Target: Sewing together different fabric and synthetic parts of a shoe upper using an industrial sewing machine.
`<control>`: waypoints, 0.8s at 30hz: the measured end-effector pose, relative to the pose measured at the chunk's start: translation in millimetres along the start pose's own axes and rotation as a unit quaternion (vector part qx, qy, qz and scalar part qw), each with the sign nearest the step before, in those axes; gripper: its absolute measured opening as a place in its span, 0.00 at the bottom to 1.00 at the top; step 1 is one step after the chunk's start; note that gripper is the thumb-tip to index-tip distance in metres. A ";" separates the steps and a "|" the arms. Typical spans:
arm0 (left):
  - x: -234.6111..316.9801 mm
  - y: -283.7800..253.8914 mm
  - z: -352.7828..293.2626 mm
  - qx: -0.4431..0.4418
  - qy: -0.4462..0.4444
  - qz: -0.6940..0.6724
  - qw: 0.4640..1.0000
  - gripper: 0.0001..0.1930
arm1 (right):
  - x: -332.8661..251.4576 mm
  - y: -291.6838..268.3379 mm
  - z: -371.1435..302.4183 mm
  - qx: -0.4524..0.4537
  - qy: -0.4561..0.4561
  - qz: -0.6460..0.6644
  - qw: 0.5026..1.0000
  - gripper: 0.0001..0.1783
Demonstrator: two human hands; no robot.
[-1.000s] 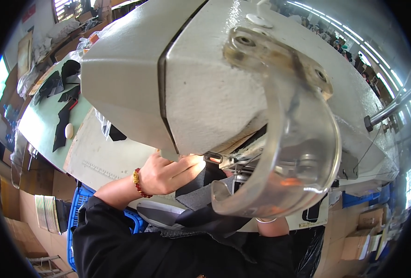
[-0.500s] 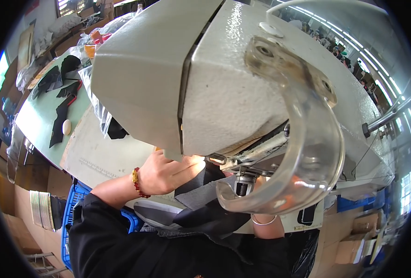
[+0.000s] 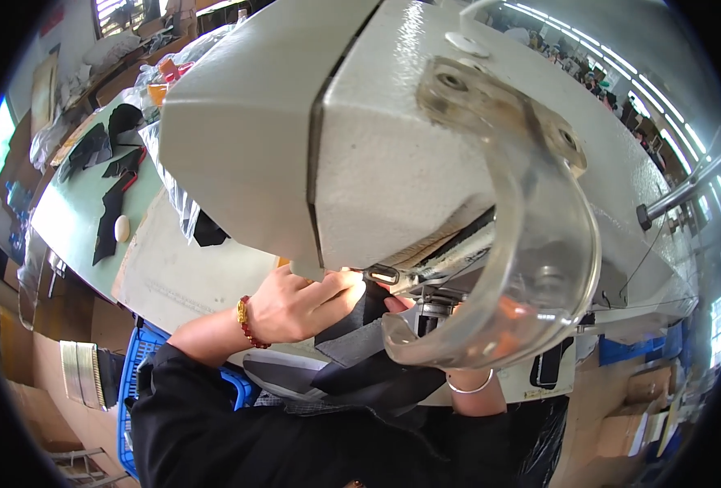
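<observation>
Your left hand is pinching the dark fabric flat; right hand grip's hidden behind the clear guard. Feed slowly, fingertips clear.

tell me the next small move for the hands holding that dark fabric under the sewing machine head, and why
Probably ease the dark fabric piece a little further in under the grey sewing machine head. The left hand pinches it right at the lit needle area, and the right hand, mostly hidden behind the clear curved guard, steadies it.
</observation>
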State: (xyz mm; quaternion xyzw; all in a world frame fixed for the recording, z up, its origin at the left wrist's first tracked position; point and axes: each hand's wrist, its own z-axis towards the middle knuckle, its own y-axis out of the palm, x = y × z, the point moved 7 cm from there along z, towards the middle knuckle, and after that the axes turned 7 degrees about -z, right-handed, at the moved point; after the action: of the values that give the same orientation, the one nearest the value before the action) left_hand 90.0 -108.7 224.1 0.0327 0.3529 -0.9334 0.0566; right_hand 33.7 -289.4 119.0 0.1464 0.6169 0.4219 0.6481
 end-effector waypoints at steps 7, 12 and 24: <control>-6.3 5.7 -7.2 -0.022 -0.041 -0.005 0.999 0.15 | -10.0 10.6 -2.7 0.051 0.035 -0.186 0.981 0.39; -9.9 6.1 -7.8 -0.004 -0.056 -0.045 0.997 0.16 | -12.1 12.3 0.1 0.067 0.043 -0.249 0.965 0.39; -2.2 5.8 -5.3 -0.043 -0.014 -0.015 0.999 0.14 | -11.2 15.7 7.4 0.084 0.091 -0.348 0.929 0.40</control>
State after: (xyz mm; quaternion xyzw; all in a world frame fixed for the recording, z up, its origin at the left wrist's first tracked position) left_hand 93.1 -109.3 216.6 0.0120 0.3921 -0.9185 0.0487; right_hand 36.0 -285.6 139.2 -0.0629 0.7186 0.1284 0.6806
